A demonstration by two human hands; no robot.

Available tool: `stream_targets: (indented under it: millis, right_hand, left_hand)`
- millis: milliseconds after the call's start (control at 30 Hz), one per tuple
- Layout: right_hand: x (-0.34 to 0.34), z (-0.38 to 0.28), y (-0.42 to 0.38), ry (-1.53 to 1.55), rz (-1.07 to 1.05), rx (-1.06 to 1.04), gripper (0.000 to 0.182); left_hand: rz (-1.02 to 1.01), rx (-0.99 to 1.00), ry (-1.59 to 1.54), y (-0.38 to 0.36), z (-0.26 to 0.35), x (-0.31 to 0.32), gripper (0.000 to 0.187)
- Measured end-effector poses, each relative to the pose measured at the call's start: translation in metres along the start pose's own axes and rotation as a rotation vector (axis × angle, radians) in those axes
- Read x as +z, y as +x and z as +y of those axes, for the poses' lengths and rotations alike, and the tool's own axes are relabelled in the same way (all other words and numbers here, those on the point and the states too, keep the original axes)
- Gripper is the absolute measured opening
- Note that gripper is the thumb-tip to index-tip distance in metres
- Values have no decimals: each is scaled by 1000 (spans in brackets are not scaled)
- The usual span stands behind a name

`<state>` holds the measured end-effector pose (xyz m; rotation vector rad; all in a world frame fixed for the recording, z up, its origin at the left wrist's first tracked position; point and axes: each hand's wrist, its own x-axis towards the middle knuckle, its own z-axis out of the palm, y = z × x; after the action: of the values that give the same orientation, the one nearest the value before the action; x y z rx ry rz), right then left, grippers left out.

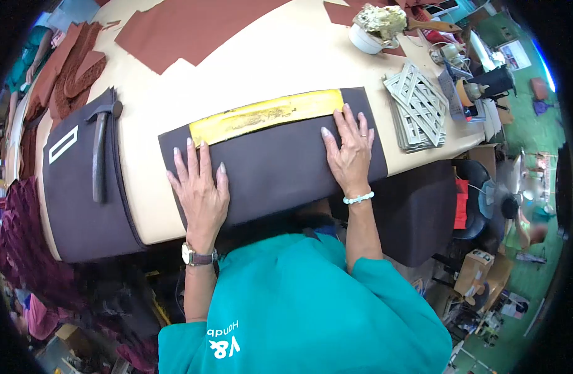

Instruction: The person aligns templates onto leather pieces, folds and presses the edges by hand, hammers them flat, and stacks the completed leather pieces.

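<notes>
A dark brown panel (pixel 274 168) of leather-like sheet lies across the front edge of the table. On its far part rests a long, slightly curved yellow strip (pixel 268 115) with a worn brown patch along its middle. My left hand (pixel 199 193) is palm down on the panel, fingers spread, its fingertips at the strip's left end. At the strip's other end, my right hand (pixel 349 149) lies with fingers apart, its fingertips touching or very close to the yellow edge. Neither hand is wrapped around anything.
A hammer (pixel 99 149) lies on stacked dark sheets (pixel 81 212) at left, beside a small white frame (pixel 63 144). At right are stacked lattice pieces (pixel 417 112) and a white cup (pixel 370 42) with a brush (pixel 433 25) across it. Reddish-brown sheets (pixel 193 31) lie at the back.
</notes>
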<state>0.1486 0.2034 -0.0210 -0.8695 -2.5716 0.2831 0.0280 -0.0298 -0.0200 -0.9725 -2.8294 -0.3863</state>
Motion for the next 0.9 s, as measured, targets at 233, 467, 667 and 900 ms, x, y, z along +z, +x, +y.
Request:
stream_targets:
  millis: [233,467,667,900]
  right_hand:
    - [-1,-5,4,-73,-9,-9,46]
    - [-28,7,46,47,-165,-72,29]
    - [-57,69,70,-170,247,271,23]
    - [-45,100,87,-302,173,565,38]
  left_hand:
    - [16,65,155,9,2,-11,49]
    - [-22,317,122,42,5,-26,37]
    - [-155,346,233,49,11,-25,41]
    - [-89,344,213,44,10,-20,42]
